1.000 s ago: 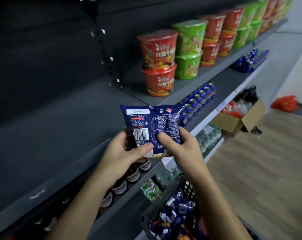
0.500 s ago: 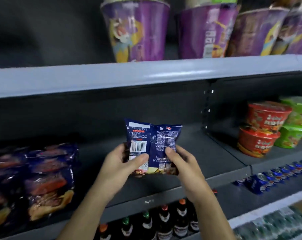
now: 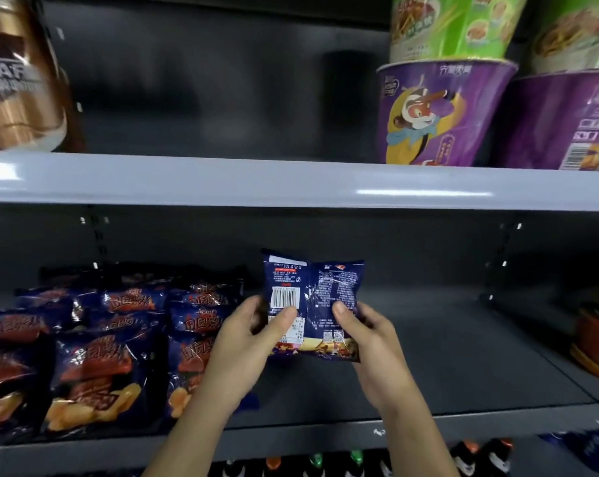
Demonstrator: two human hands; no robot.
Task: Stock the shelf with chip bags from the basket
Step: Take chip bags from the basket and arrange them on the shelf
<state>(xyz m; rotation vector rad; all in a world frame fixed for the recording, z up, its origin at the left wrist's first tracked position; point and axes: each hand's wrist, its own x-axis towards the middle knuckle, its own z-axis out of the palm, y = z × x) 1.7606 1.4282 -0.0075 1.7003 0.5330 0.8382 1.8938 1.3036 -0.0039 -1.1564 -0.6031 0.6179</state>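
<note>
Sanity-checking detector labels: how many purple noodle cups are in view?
2. One purple cup stands on the upper shelf, right of centre. The second purple cup stands just to its right, cut off by the frame edge. More may sit out of view.

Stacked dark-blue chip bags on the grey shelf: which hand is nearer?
Left. The left hand is beside the stacked chip bags; the right hand grips the held blue bag farther right.

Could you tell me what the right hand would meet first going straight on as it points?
Probably nothing until the shelf's dark back panel: the right hand, gripping the chip bag, points over bare shelf board, though depth is unclear.
</note>
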